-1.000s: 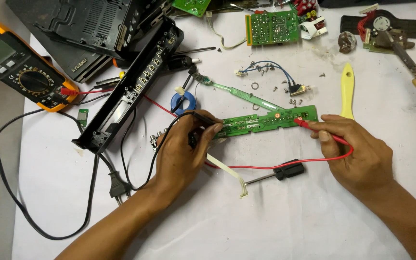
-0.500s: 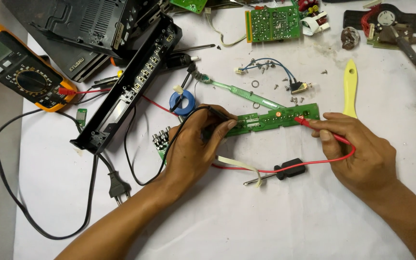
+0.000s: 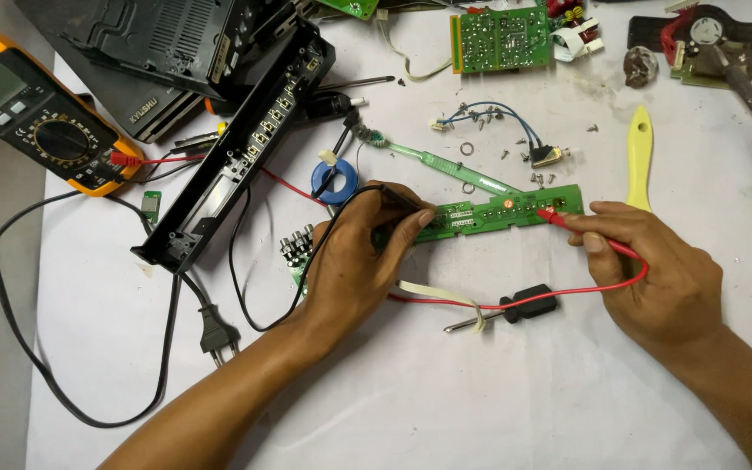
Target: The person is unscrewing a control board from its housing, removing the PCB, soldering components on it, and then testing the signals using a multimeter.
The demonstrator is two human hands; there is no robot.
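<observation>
A long narrow green circuit board (image 3: 502, 211) lies flat near the middle of the white surface (image 3: 480, 392), slanting slightly up toward the right. A small red light glows on it near its middle. The left hand (image 3: 354, 261) rests over the board's left end, its grip closed on a black probe (image 3: 398, 198) whose tip touches the board there; the black lead (image 3: 263, 322) loops away from it toward the left. The right hand (image 3: 663, 278) sits just right of the board, its grip pinched on a red probe (image 3: 567, 224) whose tip touches the board's right end, with the red lead (image 3: 567, 296) curving back under the hand.

Just below the board lie a small black-handled screwdriver (image 3: 515, 309) and a pale flat ribbon cable (image 3: 437, 296). Above the board are a green toothbrush (image 3: 433, 161), a blue roll of tape (image 3: 335, 181) and scattered screws. A yellow plastic tool (image 3: 638, 157) stands beside the right hand. Toward the surface's left edge lie a black front panel (image 3: 237, 157), a mains plug (image 3: 217, 331) and, at the far left corner, a yellow multimeter (image 3: 36, 113). Another green board (image 3: 498, 39) lies at the far edge.
</observation>
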